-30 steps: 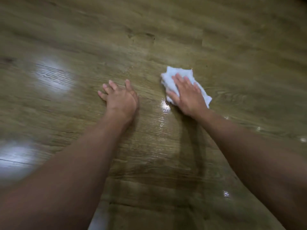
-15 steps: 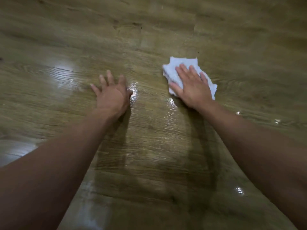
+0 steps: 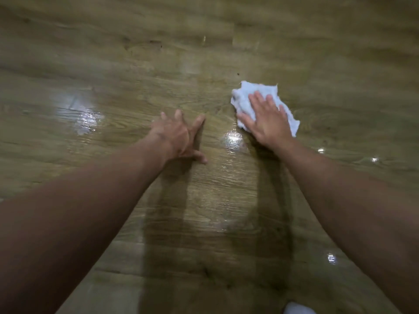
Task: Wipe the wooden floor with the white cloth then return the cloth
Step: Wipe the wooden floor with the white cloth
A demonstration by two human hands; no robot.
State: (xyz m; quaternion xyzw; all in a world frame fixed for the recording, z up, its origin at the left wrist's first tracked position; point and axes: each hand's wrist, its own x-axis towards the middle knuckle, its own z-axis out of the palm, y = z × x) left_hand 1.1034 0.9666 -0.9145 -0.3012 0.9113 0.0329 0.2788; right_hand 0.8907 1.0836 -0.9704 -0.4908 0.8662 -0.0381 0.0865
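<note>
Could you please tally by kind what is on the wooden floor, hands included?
Hands: 2, the left hand flat on the wooden floor, the right hand pressing the white cloth.
White cloths: 1.
Unidentified white thing at the bottom edge: 1.
Total: 4.

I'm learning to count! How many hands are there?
2. The left hand rests spread on the wooden floor near the middle; the right hand presses the white cloth beside it.

Two hands (image 3: pixel 179 134) (image 3: pixel 268 123), one white cloth (image 3: pixel 243 97), one floor (image 3: pixel 113 64).
</note>
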